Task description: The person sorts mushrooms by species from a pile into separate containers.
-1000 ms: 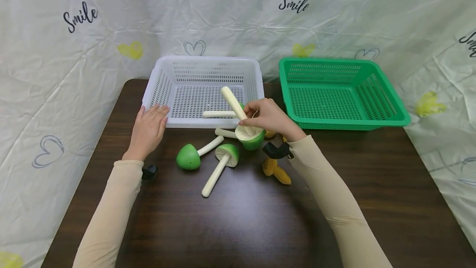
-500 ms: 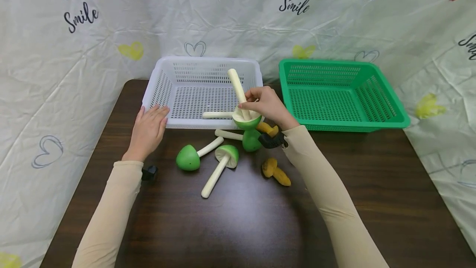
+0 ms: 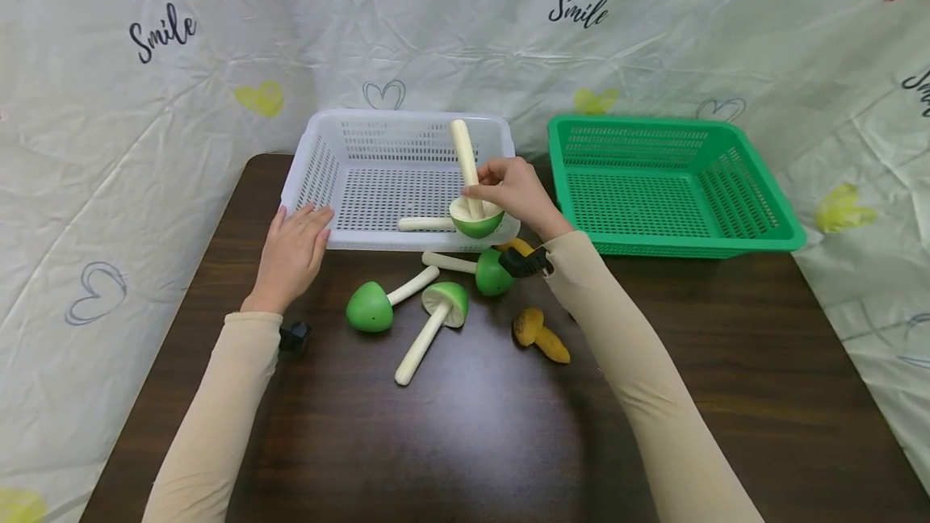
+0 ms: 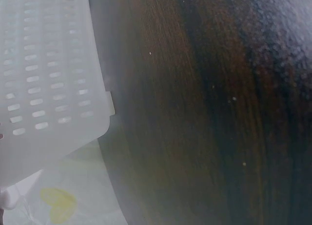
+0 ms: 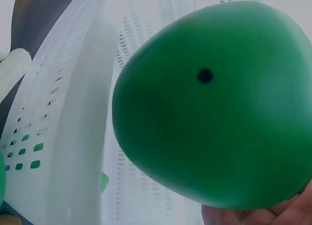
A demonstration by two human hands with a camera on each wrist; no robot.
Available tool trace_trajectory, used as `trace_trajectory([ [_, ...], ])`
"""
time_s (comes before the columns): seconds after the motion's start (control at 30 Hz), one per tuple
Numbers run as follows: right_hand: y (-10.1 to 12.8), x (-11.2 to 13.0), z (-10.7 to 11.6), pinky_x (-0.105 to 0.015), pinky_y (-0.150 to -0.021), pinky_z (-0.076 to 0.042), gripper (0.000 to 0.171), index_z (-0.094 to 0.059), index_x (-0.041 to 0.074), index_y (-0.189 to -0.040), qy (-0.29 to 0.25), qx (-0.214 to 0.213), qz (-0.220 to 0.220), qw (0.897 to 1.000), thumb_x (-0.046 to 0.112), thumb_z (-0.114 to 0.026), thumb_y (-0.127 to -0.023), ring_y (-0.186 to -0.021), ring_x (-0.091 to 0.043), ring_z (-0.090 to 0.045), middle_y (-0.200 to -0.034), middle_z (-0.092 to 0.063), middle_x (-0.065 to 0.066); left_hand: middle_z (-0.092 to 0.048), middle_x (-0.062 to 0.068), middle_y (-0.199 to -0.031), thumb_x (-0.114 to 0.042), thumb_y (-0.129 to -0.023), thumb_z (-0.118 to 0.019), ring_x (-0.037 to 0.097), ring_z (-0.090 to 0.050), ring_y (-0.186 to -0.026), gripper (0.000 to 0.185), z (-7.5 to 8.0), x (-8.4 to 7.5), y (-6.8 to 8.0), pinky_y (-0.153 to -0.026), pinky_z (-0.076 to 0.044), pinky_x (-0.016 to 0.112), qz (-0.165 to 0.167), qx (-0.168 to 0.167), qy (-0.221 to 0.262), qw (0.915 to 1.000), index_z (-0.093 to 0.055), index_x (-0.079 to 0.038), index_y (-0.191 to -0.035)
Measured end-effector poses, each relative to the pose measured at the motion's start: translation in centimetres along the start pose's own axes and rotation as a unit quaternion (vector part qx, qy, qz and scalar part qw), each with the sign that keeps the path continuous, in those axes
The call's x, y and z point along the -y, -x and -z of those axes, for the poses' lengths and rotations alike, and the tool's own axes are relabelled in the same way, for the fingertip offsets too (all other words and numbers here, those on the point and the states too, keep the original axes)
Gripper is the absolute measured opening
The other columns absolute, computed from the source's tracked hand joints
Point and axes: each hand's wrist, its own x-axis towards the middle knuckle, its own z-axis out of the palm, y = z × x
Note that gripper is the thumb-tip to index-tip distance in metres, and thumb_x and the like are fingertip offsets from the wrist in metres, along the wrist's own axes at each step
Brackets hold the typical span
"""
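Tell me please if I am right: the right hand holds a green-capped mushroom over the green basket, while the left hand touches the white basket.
Not quite: one colour is wrong. In the head view, the right hand holds the green-capped mushroom over the white basket; the left hand does touch the white basket.

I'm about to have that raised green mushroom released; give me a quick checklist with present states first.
1. Right hand pinches the held mushroom by its stem: ok.
2. Its cap is inside the rim of the white basket, per the right wrist view: ok.
3. Left hand rests on the basket's left front corner: ok.
4. Drop spot free of other pieces: not ok; a pale stem lies in the basket, beside the cap in the head view.
5. Held cap clear of whatever lies under it: cannot tell; the cap blocks the view.
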Motion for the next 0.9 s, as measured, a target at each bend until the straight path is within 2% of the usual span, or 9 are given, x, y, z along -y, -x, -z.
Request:
trace_trajectory([
  [0.5, -2.3, -0.2, -1.2, -0.032, -0.065, -0.047, 0.024, -0.068, 0.004, -0.098, 0.032, 0.000, -0.005, 0.999, 0.024, -0.072, -0.083, -0.077, -0.021, -0.059, -0.087, -0.067, -0.010, -0.056, 0.017, -0.130, -0.016, -0.097, -0.048, 0.034, -0.043, -0.127, 0.036, -0.1, 0.0, 0.0, -0.112, -0.015, 0.051, 0.005, 0.017, -0.008, 0.9998, -0.057, 0.003, -0.126],
  [0.9, -2.7, -0.2, -1.9, -0.031, -0.064, -0.047, 0.025, -0.067, 0.004, -0.097, 0.074, 0.006, 0.010, 0.997, 0.024, -0.073, -0.083, -0.076, -0.020, -0.060, -0.087, -0.067, -0.009, -0.056, 0.017, -0.129, -0.015, -0.097, -0.048, 0.034, -0.044, -0.126, 0.036, 0.0, 0.1, 0.0, -0.112, -0.015, 0.051, 0.001, 0.008, -0.009, 0.9999, -0.057, 0.003, -0.126],
])
